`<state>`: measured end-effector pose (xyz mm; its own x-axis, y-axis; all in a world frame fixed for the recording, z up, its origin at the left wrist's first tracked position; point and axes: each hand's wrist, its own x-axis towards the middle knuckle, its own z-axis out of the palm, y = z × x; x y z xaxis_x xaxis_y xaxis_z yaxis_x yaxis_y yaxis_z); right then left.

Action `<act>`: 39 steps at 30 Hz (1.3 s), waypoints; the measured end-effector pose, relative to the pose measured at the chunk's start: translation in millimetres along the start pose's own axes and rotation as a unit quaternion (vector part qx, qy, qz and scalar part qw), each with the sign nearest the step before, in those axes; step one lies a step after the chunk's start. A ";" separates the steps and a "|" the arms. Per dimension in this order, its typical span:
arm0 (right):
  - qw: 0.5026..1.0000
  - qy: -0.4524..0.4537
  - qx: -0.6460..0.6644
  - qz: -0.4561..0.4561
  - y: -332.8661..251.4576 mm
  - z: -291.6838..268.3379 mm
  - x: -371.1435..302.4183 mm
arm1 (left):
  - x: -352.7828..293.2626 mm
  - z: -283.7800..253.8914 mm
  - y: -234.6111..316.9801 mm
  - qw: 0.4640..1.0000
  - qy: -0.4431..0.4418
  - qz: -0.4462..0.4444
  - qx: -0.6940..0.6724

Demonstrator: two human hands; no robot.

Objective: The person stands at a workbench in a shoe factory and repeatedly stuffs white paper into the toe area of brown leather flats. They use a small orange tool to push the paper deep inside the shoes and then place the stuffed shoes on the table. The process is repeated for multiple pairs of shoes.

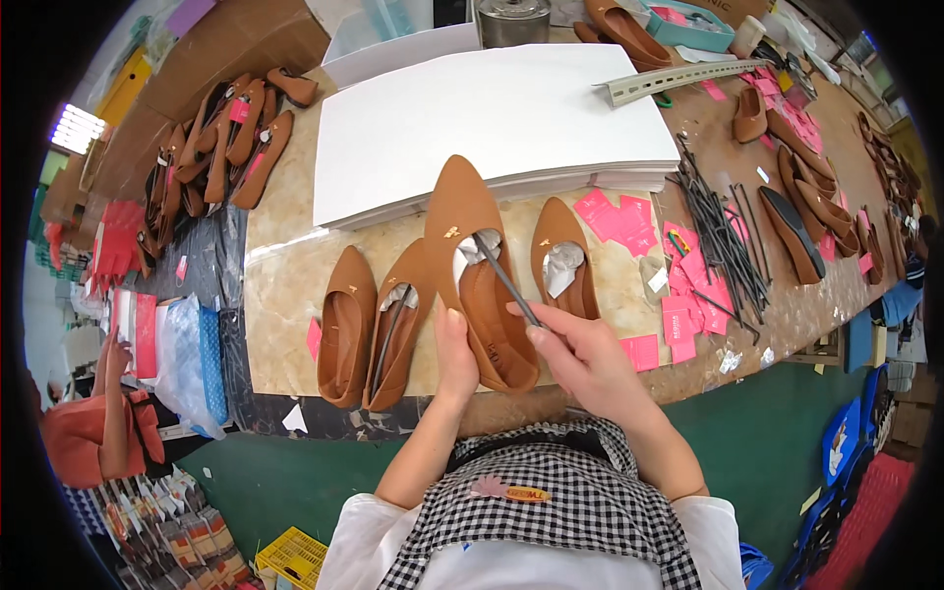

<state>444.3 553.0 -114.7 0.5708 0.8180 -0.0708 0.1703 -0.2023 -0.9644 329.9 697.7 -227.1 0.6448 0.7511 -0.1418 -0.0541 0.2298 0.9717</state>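
Observation:
My left hand (456, 356) holds a brown pointed flat shoe (470, 236) by its heel end, toe pointing away from me. White tissue paper (474, 250) is stuffed into its toe. My right hand (580, 356) grips a thin dark stick (503, 275) whose far end pokes into the shoe against the paper. Three more brown flats lie on the marble tabletop: two to the left (346, 324) (397, 323) and one to the right (564, 258), the latter also stuffed with paper.
A thick stack of white paper sheets (492, 123) lies behind the shoes. Pink tags (629, 224) and a pile of dark sticks (723, 241) sit to the right, with more shoes (806, 197) beyond. A heap of brown shoes (221, 138) is far left. Another person (93, 423) sits lower left.

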 end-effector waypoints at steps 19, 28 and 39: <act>0.743 0.444 -0.461 0.193 166.5 -205.1 -49.6 | -6.8 -7.4 47.0 0.890 -0.026 0.160 0.426; 0.858 0.482 0.174 0.037 161.6 -294.1 -130.6 | 13.2 69.7 -4.0 0.866 -0.155 -0.052 0.473; 0.722 0.479 -0.496 0.055 269.8 -348.1 -132.1 | -10.0 53.2 -5.2 0.879 -0.267 -0.316 -0.235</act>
<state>694.5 203.0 -276.8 0.8378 0.1166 0.5334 0.3020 -0.9128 -0.2749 364.3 656.1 -220.7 0.9186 0.0125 -0.3951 0.2155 0.8221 0.5270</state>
